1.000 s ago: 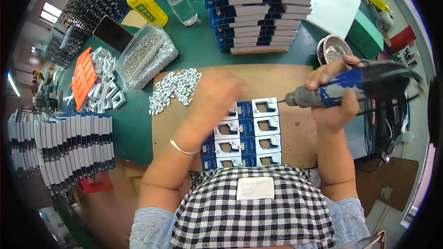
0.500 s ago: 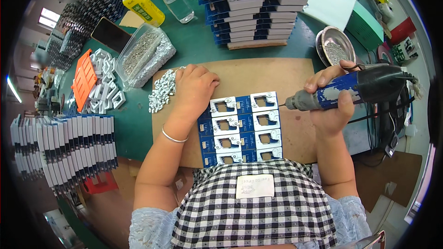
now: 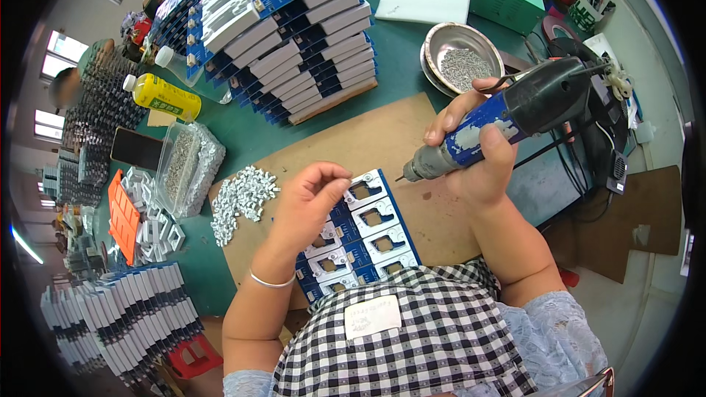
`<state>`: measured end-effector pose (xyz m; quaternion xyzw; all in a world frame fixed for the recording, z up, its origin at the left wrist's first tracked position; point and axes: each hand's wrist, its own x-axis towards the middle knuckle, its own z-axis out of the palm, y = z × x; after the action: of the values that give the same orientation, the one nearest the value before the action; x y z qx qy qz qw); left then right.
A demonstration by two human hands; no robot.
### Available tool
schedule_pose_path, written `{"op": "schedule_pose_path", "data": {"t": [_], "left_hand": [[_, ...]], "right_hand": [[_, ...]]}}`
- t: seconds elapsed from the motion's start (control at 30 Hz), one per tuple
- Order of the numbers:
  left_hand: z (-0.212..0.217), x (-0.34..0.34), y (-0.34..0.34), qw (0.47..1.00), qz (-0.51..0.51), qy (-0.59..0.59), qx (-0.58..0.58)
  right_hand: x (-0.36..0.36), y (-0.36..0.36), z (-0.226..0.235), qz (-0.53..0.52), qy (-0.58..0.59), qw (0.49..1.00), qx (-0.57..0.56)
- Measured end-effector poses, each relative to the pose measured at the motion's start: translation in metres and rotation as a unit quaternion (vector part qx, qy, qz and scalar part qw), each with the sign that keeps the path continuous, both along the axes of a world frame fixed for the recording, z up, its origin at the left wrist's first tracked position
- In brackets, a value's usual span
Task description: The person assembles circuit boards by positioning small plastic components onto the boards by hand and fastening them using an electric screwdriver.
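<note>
My right hand (image 3: pixel 482 173) grips a blue and black electric screwdriver (image 3: pixel 544 99), its bit pointing left past the far right corner of the board panel. Under my hands lies a blue circuit board panel (image 3: pixel 344 219) carrying two rows of white plates (image 3: pixel 403 248) with square cutouts, its near end hidden by my checked apron. Above the panel's far left part is my left hand (image 3: pixel 307 198), thumb and forefinger pinched together; whatever is between them is too small to make out. Left of that hand, small white pieces (image 3: pixel 239 202) lie heaped on the brown board (image 3: pixel 316 148).
A tall stack of boards (image 3: pixel 294 51) stands beyond the brown board. Metal bowls, the upper one (image 3: pixel 441 38) holding screws, sit at the far right. At left are a clear tub (image 3: pixel 168 184), an orange tray (image 3: pixel 123 217), a phone (image 3: pixel 136 148) and bottles (image 3: pixel 165 97).
My view has turned, so the scene appears rotated and shifted left. My left hand has gone from the white pieces to the panel, fingers now pinched. The screwdriver bit has moved off the panel's edge.
</note>
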<state>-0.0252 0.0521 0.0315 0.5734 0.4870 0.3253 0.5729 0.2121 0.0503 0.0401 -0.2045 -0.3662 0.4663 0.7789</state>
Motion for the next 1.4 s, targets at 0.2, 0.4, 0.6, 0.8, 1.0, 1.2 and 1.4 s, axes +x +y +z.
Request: {"op": "schedule_pose_path", "data": {"t": [0.2, 0.4, 0.6, 0.8, 1.0, 1.2, 1.4], "left_hand": [[0.001, 0.034, -0.005, 0.957, -0.056, 0.195, 0.205], [-0.008, 0.039, -0.002, 0.894, -0.094, 0.242, 0.366], [-0.007, 0.039, -0.004, 0.901, -0.093, 0.24, 0.349], [-0.01, 0.04, -0.002, 0.876, -0.093, 0.272, 0.387], [-0.008, 0.042, 0.0, 0.856, -0.111, 0.295, 0.411], [-0.007, 0.039, 0.001, 0.864, -0.131, 0.284, 0.394], [-0.009, 0.042, 0.001, 0.857, -0.137, 0.287, 0.405]], "right_hand": [[0.003, 0.003, -0.002, -0.012, 0.022, 1.0, 0.001], [0.009, 0.004, -0.005, -0.033, -0.03, 0.999, -0.019], [0.008, 0.003, -0.002, -0.043, -0.02, 0.998, -0.04], [0.007, 0.003, -0.004, -0.04, -0.039, 0.998, -0.033], [0.006, 0.002, -0.005, -0.042, -0.039, 0.998, -0.038], [0.005, 0.002, -0.004, -0.04, -0.041, 0.998, -0.034], [0.004, 0.002, -0.006, -0.042, -0.043, 0.997, -0.044]]}}
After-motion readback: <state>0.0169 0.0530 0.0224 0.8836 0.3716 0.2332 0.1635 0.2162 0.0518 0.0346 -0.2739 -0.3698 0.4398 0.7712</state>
